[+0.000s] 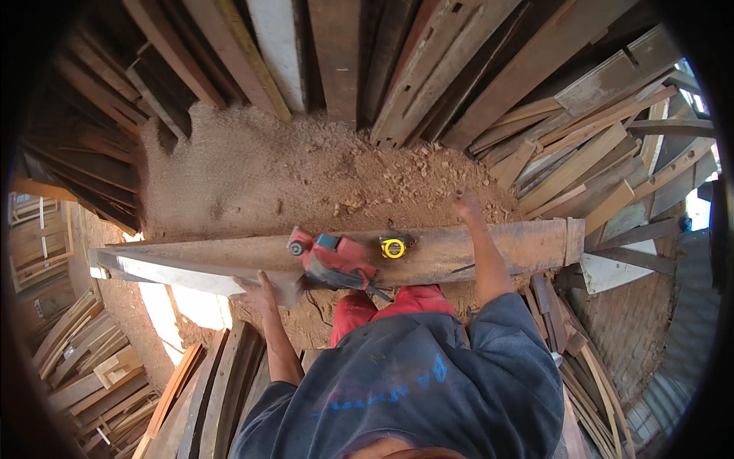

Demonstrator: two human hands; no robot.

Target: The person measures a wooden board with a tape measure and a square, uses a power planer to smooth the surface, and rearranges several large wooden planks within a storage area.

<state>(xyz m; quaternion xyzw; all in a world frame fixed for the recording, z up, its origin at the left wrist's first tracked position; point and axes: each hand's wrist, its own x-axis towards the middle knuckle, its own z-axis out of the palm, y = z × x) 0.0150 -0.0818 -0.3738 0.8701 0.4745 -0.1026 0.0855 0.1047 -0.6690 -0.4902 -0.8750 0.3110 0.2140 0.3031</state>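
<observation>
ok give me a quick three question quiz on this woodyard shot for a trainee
1. True or false: the red power planer lies on the long plank.
2. Which thing sits just right of the planer: A) hammer B) yellow tape measure C) saw
3. Where does the left hand rest?

Key
1. True.
2. B.
3. On the near edge of the plank, left of the planer; the right hand reaches past the far edge, over the sawdust.

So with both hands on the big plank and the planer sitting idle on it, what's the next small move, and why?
Probably bring the right hand from the far edge of the plank to the red power planer. The left hand already steadies the near edge, and the yellow tape measure lies just beside the planer.
</observation>
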